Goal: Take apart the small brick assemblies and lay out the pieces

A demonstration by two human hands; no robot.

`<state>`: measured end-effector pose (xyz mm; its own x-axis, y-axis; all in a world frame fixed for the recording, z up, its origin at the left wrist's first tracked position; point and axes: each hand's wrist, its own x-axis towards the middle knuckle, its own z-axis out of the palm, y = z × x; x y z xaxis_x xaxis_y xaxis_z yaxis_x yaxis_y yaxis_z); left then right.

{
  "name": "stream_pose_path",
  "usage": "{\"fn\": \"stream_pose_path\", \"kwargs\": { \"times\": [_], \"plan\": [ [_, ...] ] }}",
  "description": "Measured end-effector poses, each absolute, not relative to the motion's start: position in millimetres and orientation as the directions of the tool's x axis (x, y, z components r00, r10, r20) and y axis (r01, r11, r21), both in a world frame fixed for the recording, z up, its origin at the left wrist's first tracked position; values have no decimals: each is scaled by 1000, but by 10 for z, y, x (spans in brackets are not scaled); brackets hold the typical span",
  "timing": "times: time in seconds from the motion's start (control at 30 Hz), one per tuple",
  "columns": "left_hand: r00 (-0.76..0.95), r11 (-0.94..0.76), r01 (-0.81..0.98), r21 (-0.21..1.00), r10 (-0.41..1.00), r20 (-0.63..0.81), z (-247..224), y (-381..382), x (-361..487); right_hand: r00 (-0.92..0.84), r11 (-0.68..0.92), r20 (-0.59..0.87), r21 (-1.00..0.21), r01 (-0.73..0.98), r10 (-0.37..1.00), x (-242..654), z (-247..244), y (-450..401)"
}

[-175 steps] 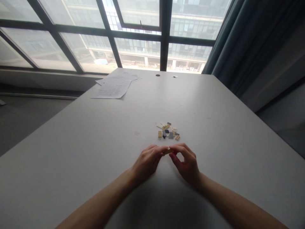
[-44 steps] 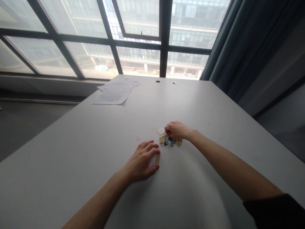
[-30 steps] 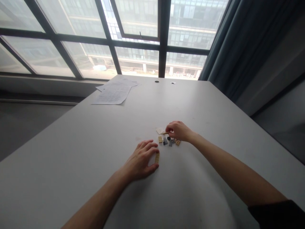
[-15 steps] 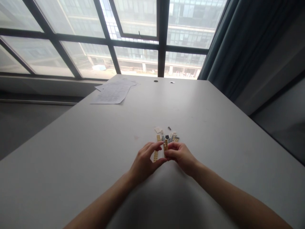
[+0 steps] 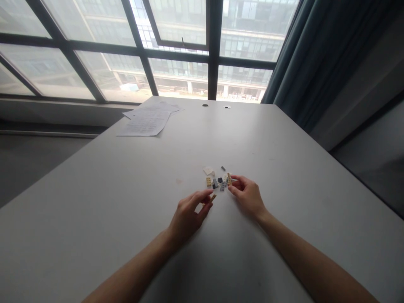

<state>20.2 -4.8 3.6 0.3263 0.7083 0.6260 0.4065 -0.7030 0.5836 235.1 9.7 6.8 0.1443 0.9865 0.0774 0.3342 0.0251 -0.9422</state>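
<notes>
In the head view, my left hand (image 5: 191,210) is closed on a narrow tan toy brick (image 5: 213,198), whose end sticks out past the fingertips. My right hand (image 5: 248,194) pinches another tan toy brick (image 5: 229,179), held upright between thumb and fingers at the right side of a small pile. In that pile lie a studded tan brick (image 5: 208,182), grey bricks (image 5: 223,185), a black piece (image 5: 220,180) and white pieces (image 5: 208,170). Fingers partly hide both held bricks.
A small dark grey piece (image 5: 223,168) lies just beyond the pile on the white table (image 5: 189,155). Printed sheets of paper (image 5: 145,122) rest at the far left. Two round cable holes (image 5: 205,105) are near the far edge, before the window.
My hands have moved apart. The right one shifted up and right with its tan brick, while the left one drew back slightly left and now grips a narrow tan brick.
</notes>
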Motion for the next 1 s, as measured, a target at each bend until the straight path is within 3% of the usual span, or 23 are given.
{"fn": "stream_pose_path", "kwargs": {
  "times": [0.17,0.3,0.4,0.83,1.0],
  "plan": [
    [330,-702,422,574,709,623,18,-49,198,130,17,57,-955,295,990,2372,132,60],
    [357,-743,401,536,665,656,49,-38,204,-91,-16,-23,-997,77,996,2271,138,-52],
    [391,-776,377,506,629,672,65,-37,212,-196,-18,-19,-1000,8,980,2168,105,-137],
    [391,-778,419,469,620,680,91,-19,184,-112,-17,-16,-1000,-9,994,2072,-16,-281],
    [428,-774,424,470,629,649,87,-31,164,-112,57,45,-993,107,993,2067,-27,-311]
  ]
}}
